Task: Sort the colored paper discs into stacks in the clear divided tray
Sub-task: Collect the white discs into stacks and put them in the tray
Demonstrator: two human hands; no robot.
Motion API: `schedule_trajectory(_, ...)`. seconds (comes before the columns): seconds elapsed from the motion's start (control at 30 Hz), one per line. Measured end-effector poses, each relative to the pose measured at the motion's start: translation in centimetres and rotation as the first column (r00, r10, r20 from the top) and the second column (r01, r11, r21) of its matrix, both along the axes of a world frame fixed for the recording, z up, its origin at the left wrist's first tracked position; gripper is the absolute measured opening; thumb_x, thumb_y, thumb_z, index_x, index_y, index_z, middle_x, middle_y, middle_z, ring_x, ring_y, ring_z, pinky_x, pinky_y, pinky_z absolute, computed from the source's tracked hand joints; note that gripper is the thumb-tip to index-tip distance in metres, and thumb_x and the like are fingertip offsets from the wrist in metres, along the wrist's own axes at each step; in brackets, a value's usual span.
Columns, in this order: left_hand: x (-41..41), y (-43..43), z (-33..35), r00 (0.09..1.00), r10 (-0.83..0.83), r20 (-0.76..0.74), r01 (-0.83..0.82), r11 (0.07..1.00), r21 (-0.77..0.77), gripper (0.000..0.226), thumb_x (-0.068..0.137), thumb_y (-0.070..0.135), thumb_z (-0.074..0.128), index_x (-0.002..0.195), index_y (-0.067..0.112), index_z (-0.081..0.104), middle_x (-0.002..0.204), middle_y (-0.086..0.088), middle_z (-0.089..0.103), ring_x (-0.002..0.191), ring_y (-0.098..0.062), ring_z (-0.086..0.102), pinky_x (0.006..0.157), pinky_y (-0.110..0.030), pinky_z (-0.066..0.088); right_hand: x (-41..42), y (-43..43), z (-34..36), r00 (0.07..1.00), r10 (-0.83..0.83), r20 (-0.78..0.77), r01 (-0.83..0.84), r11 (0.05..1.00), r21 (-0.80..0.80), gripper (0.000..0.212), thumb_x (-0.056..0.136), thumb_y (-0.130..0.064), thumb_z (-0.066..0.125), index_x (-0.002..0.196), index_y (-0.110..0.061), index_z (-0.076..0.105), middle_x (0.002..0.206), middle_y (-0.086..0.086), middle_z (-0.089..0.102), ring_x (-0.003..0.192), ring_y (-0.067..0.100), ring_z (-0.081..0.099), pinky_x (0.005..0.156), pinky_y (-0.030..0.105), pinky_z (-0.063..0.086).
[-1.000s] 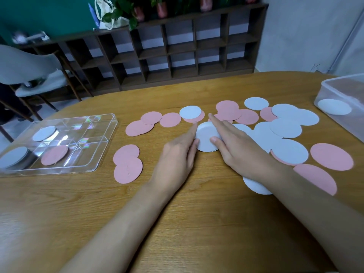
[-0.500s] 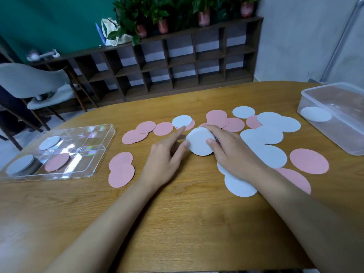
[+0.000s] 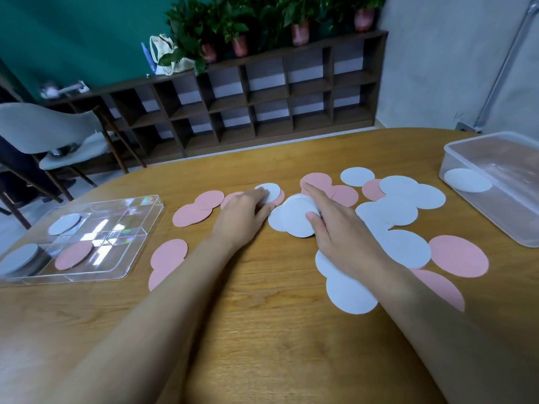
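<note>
Pink and pale blue paper discs lie scattered across the wooden table (image 3: pixel 262 330). My right hand (image 3: pixel 335 228) grips a small stack of pale blue discs (image 3: pixel 294 217), thumb in front and index finger along the far edge. My left hand (image 3: pixel 242 217) reaches to a smaller pale blue disc (image 3: pixel 272 191) that lies on pink ones, with its fingertips touching it. The clear divided tray (image 3: pixel 125 258) sits at the left and holds two pale blue stacks (image 3: pixel 64 224) (image 3: pixel 19 259) and a pink disc (image 3: pixel 74 255).
A clear plastic tub (image 3: pixel 501 205) stands at the right edge with one pale blue disc (image 3: pixel 466 180) in it. Two overlapping pink discs (image 3: pixel 167 259) lie between the tray and my left arm. A chair and a dark shelf unit stand beyond the table.
My left hand left the blue stack and moved up and left onto the smaller blue disc. My right hand kept hold of the stack. The camera tilted up.
</note>
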State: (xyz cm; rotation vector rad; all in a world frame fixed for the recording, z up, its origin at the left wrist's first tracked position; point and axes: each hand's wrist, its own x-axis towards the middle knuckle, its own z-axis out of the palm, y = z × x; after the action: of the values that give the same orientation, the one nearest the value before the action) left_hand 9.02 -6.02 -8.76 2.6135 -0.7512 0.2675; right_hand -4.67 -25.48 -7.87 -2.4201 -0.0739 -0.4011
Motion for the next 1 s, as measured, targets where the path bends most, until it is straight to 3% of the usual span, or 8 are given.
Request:
schedule_trajectory(0.2,-1.2,0.0,0.2,0.977,-0.002,0.212,-0.003,1.0,0.023,0.023,0.103,0.034,0.06,0.108,0.017,0.075,0.089,-0.005,0.076,0.084,-0.035,0.068,0.067,-0.042,0.052,0.3,0.1,-0.2,0.999,-0.038,-0.007,0.038,0.999,0.002,0.047,0.109,-0.031,0.037,0.156,-0.032,0.031,0.147,-0.006,0.052,0.13,0.015,0.048,0.096,0.039,0.049)
schedule_trajectory(0.3,-2.2,0.6,0.5,0.97,-0.012,0.242,-0.004,0.998,0.065,0.04,0.103,0.039,0.036,0.119,0.022,0.069,0.09,-0.009,0.074,0.085,-0.037,0.067,0.063,-0.043,0.054,0.4,0.0,-0.4,0.999,-0.039,-0.003,0.039,0.999,0.018,0.044,0.108,-0.031,0.038,0.153,-0.028,0.037,0.145,-0.005,0.054,0.13,0.015,0.048,0.101,0.042,0.048)
schedule_trajectory(0.37,-3.0,1.2,0.3,0.966,-0.027,0.256,0.004,0.996,0.09,0.036,0.101,0.025,0.041,0.133,0.026,0.058,0.1,-0.009,0.074,0.086,-0.038,0.069,0.06,-0.047,0.057,0.4,-0.1,-0.5,0.999,-0.037,0.007,0.037,0.999,0.031,0.042,0.108,-0.031,0.039,0.149,-0.028,0.041,0.139,-0.005,0.057,0.125,0.015,0.051,0.098,0.043,0.049)
schedule_trajectory(0.47,-4.4,2.2,0.2,0.967,-0.058,0.248,0.062,0.998,-0.01,0.05,0.098,0.004,0.049,0.142,0.028,0.046,0.117,-0.007,0.071,0.091,-0.038,0.069,0.059,-0.049,0.057,0.4,-0.2,-0.6,0.999,-0.031,0.01,0.03,0.998,0.059,0.038,0.107,-0.03,0.041,0.145,-0.029,0.045,0.132,-0.008,0.059,0.117,0.013,0.052,0.089,0.031,0.047)
schedule_trajectory(0.6,-5.7,3.5,0.5,0.966,-0.037,0.255,0.087,0.978,-0.187,0.051,0.096,0.002,0.056,0.143,0.022,0.051,0.118,-0.002,0.067,0.091,-0.026,0.065,0.066,-0.047,0.058,0.5,0.2,-0.4,0.999,-0.029,0.039,0.025,0.995,0.094,0.034,0.107,-0.026,0.045,0.141,-0.026,0.051,0.127,-0.011,0.058,0.106,0.005,0.049,0.078,0.011,0.037)
schedule_trajectory(0.77,-7.0,3.1,1.9,0.999,-0.026,0.035,0.041,0.82,-0.57,0.047,0.09,0.002,0.068,0.132,0.023,0.063,0.095,0.004,0.071,0.089,-0.009,0.064,0.068,-0.018,0.05,0.3,0.2,0.1,0.999,-0.041,0.025,0.037,0.992,0.121,0.034,0.106,-0.025,0.047,0.14,-0.027,0.053,0.118,-0.013,0.06,0.095,-0.003,0.051,0.072,0.006,0.039)
schedule_trajectory(0.83,-7.3,3.1,2.0,0.99,-0.105,-0.094,0.013,0.734,-0.679,0.048,0.089,-0.001,0.071,0.13,0.024,0.066,0.09,0.0,0.073,0.089,-0.011,0.067,0.072,-0.019,0.052,0.2,0.2,0.2,0.999,-0.043,0.025,0.039,0.993,0.115,0.034,0.106,-0.026,0.047,0.139,-0.028,0.052,0.119,-0.016,0.06,0.098,-0.006,0.051,0.072,0.007,0.039)
schedule_trajectory(1.0,-7.0,2.2,1.4,0.959,-0.191,-0.208,-0.031,0.66,-0.751,0.04,0.088,0.003,0.081,0.121,0.024,0.071,0.097,-0.005,0.075,0.086,-0.014,0.073,0.076,-0.023,0.057,0.1,0.9,0.5,0.999,-0.002,0.034,-0.001,0.995,0.097,0.039,0.106,-0.025,0.048,0.145,-0.031,0.05,0.129,-0.019,0.058,0.107,-0.002,0.051,0.087,0.017,0.043)
